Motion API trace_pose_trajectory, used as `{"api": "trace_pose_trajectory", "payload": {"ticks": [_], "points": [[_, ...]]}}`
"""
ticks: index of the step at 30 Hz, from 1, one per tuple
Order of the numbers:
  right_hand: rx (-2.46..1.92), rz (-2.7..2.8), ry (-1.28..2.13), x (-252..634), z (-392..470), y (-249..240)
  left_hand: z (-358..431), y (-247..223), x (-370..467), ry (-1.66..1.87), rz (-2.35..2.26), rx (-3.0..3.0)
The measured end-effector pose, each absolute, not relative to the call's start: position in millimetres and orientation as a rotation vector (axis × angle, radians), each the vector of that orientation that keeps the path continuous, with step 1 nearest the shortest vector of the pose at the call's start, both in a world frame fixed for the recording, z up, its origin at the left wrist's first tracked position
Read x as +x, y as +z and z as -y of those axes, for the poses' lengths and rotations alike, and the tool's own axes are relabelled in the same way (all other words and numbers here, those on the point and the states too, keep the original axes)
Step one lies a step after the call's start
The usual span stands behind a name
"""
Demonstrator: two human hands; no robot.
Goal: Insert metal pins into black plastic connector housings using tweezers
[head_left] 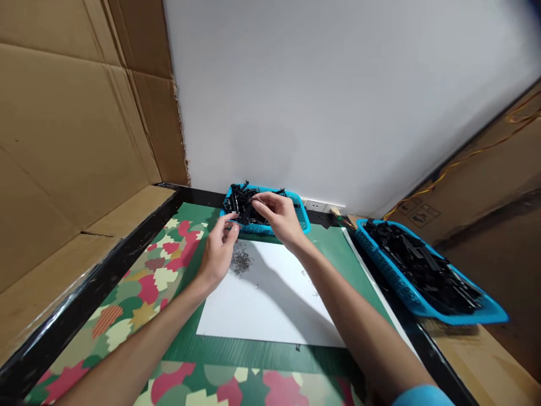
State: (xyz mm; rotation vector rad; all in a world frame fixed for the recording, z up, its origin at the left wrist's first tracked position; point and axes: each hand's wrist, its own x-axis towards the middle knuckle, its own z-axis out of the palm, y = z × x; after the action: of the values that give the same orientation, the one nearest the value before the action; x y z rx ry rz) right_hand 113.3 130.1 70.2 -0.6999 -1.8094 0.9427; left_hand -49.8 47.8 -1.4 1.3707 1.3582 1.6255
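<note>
Over the near rim of the rear blue basket, my left hand is closed with finger and thumb on a small black plastic part. My right hand is just to the right and slightly higher. Its thumb and forefinger are pinched at the upper end of that part, and whatever lies between them is too small to make out. Many more black plastic parts fill the basket behind my fingers. Below my hands, a pile of tiny dark metal pieces lies on a white sheet.
A second blue basket, heaped with black parts, stands at the right. Cardboard walls the left side, and a white wall rises behind. A power strip lies at the wall's foot. Green patterned paper covers the table.
</note>
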Motion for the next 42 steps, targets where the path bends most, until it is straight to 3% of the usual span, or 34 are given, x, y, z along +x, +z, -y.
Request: {"api": "trace_pose_trajectory", "payload": {"ticks": [4,8,23,42], "points": [[-0.687,1.729,1.097,146.9,-103.4,63.9,-37.8,4.9,-34.0,1.415,-0.94,1.241],[-0.774,1.677,1.104,180.0,-81.5,49.6,-26.4,13.3,-22.9,1.357,-0.826,1.103],[-1.123,2.24,0.816,175.4,-21.8,6.2,-26.0,11.9,-21.7,1.535,-0.963,1.015],[-1.199,2.075,1.022,189.7,-33.3,3.6,-26.8,1.4,-20.5,1.444,-1.065,1.349]]}}
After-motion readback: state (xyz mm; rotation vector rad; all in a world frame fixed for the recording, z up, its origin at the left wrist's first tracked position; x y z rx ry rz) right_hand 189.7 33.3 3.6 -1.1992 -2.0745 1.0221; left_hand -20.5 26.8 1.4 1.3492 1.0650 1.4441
